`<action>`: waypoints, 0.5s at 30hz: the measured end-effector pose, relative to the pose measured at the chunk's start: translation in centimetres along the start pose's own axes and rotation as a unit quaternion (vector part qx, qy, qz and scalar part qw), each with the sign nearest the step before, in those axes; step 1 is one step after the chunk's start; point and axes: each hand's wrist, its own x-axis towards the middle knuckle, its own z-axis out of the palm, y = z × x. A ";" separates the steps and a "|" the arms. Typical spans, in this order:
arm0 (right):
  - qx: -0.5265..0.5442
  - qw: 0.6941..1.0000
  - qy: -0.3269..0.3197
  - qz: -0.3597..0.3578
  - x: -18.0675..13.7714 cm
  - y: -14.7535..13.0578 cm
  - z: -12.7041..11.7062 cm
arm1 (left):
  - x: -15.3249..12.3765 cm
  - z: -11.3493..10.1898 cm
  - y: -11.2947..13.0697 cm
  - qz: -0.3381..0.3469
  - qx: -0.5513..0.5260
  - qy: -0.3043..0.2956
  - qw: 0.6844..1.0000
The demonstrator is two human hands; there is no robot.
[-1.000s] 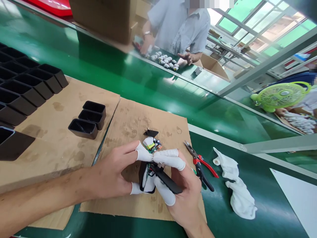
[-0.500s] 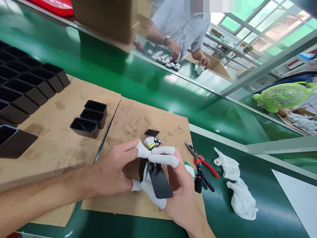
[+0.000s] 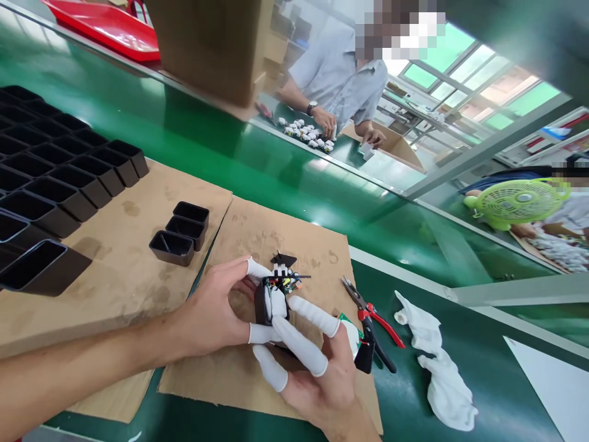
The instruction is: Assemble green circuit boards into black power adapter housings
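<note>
My left hand (image 3: pixel 209 310) grips a black plastic case (image 3: pixel 261 307) between its thumb and fingers. White finger cots cover the tips of both hands. Inside the case sits a white-wrapped block (image 3: pixel 276 302) with a green board edge beside it. A thin black cover plate with pins (image 3: pixel 301 277) stands edge-on at the case's far side. My right hand (image 3: pixel 322 368) is open at the near right of the case, thumb and two fingers apart; whether a fingertip touches it I cannot tell. Just beyond are a small circuit board (image 3: pixel 292 285) and another black pinned plate (image 3: pixel 286 259).
Black cases (image 3: pixel 55 184) stand in rows at left, with three more cases (image 3: pixel 172 248) on the cardboard (image 3: pixel 248 221). Red-and-black pliers (image 3: pixel 368 316), a white-and-green board (image 3: pixel 350 334) and white gloves (image 3: pixel 442 362) lie right. A person (image 3: pixel 335 80) works across the green bench.
My right fingers have let go of the black cover plate and spread apart. The plate has swung from facing me to edge-on behind the case, exposing the white block. My left hand keeps its hold.
</note>
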 end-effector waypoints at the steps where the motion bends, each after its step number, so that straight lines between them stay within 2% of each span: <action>1: 0.000 1.000 -0.003 -0.011 0.1 0.2 0.0 | 0.0 0.0 0.0 -0.005 0.007 0.002 1.000; 7: -0.038 0.997 -0.021 -0.059 0.4 0.4 -0.2 | -0.1 -0.1 0.0 0.019 0.038 0.008 0.999; 15: -0.026 0.998 0.018 -0.062 0.4 0.1 0.2 | -0.4 0.0 -0.2 0.009 0.047 0.013 0.999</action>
